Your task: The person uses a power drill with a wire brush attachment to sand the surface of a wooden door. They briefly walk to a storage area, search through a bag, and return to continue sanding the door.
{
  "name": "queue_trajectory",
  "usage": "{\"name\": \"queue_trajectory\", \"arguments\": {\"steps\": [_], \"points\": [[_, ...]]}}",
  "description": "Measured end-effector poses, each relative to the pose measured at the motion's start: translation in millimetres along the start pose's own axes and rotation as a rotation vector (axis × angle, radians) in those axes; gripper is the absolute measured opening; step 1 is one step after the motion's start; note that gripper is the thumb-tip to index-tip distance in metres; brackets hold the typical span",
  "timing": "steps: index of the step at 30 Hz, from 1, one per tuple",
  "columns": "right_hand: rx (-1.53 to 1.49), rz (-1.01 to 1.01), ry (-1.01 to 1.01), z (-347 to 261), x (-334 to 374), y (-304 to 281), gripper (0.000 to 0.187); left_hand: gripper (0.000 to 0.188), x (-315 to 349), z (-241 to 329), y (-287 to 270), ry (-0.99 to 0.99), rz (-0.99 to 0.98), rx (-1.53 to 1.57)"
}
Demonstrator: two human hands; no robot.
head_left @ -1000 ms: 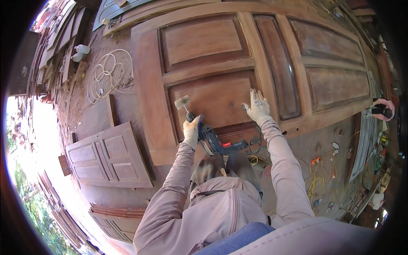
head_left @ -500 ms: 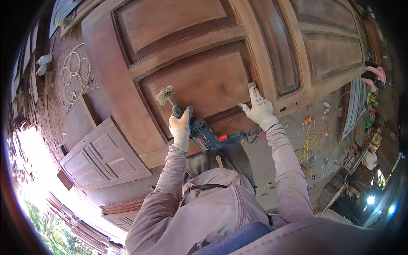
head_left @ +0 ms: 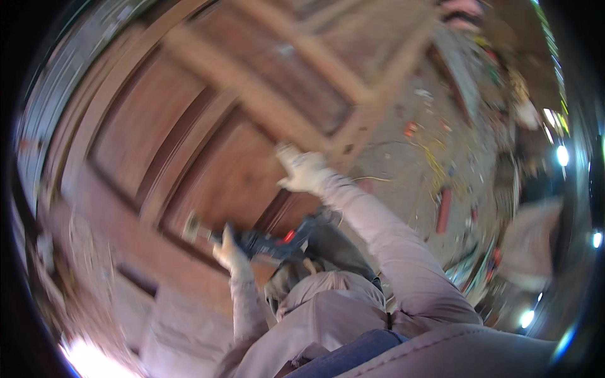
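A dark power drill (head_left: 270,246) with a red switch lies low over the wooden panel door (head_left: 217,167), and a pale bristle brush (head_left: 191,227) is fixed in its front. My gloved left hand (head_left: 231,254) is wrapped round the drill's front end, just behind the brush. Further right, my gloved right hand (head_left: 304,171) is off the drill, fingers stretched and thumb apart. It is at the door's inner panel edge; blur hides whether it presses on the wood. The door has several recessed brown panels framed by lighter rails.
On the ground to the right are a yellow cord (head_left: 435,164), a red cylinder (head_left: 444,210) and scattered bits. A person in pink (head_left: 461,11) is at the far top. Another pale door (head_left: 183,337) lies at the lower left.
My view has swung right, so the door appears turned and shifted left, and the picture is blurred. My left hand still holds the drill; my right hand stays by the panel edge.
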State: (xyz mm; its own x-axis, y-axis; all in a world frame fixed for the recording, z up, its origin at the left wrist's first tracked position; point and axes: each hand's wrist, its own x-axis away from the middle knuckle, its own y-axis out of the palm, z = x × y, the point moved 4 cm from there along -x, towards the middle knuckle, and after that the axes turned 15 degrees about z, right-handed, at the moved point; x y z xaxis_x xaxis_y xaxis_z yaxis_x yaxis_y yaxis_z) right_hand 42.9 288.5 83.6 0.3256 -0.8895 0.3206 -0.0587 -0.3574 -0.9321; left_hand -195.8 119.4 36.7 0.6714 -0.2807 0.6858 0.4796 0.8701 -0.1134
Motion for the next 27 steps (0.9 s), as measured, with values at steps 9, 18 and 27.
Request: {"name": "queue_trajectory", "arguments": {"steps": [9,18,27], "points": [[-0.039,0.396,-0.015,-32,28,-7,0.073,0.04,-22,-12,-4,0.053,-0.112,-0.122],[-0.4,0.783,0.227,11,293,-14,0.031,0.037,-51,-14,-4,-0.006,-0.254,-0.253],[-0.633,0.281,1.493,82,563,204,0.029,0.051,24,38,9,1.375,-0.084,-1.554]]}}
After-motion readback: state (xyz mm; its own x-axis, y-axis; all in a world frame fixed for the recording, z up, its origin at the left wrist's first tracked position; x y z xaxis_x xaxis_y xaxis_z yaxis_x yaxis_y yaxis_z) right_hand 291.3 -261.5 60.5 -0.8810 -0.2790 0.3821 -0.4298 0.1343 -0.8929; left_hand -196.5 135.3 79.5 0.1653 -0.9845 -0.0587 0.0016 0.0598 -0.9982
